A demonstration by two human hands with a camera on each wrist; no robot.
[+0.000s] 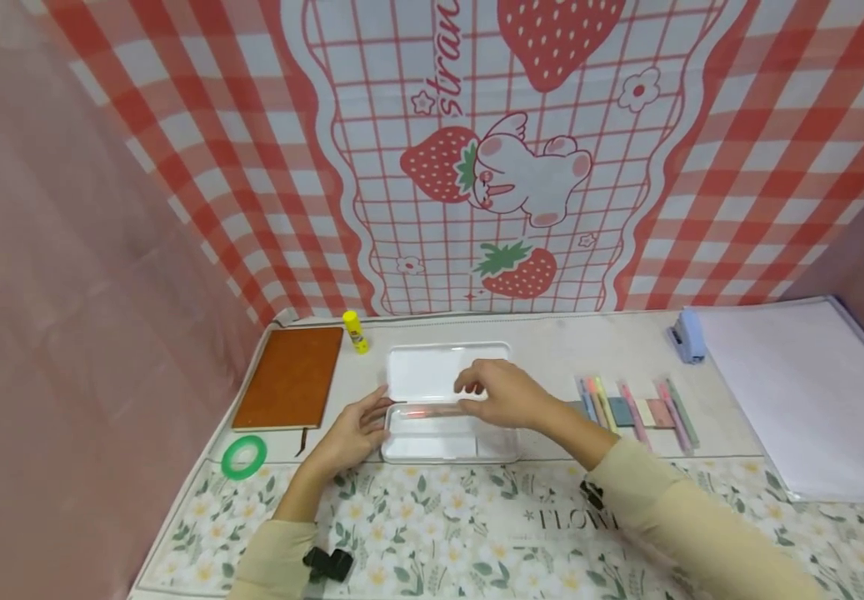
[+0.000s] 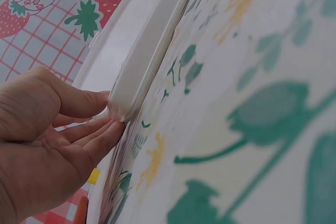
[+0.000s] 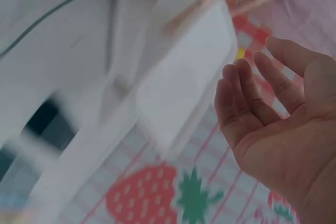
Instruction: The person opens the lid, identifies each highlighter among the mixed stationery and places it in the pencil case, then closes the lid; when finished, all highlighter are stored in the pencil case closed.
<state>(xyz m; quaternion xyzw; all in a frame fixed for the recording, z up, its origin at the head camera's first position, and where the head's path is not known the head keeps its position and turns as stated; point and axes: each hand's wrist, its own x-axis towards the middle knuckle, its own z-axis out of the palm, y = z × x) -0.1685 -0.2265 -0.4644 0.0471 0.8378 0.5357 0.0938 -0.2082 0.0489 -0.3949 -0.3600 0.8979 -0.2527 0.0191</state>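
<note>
One pen (image 1: 426, 412) is lying along the case's (image 1: 432, 448) twelve-o'clock side; the left hand (image 1: 357, 432) is pinching the nine-o'clock end, best held steady; the right hand (image 1: 505, 392), loose and empty, is hovering.

- Left sleeve (image 1: 272, 557): long, pale beige, plain cloth; ends short of wrist.
- Right sleeve (image 1: 690, 521): same beige, soft creases.
- Small black blocky piece (image 1: 329, 564) beside left sleeve; black piece (image 1: 592, 494) beside right cuff.
- Left hand (image 1: 352, 429), right hand (image 1: 506, 392): bare.
</note>
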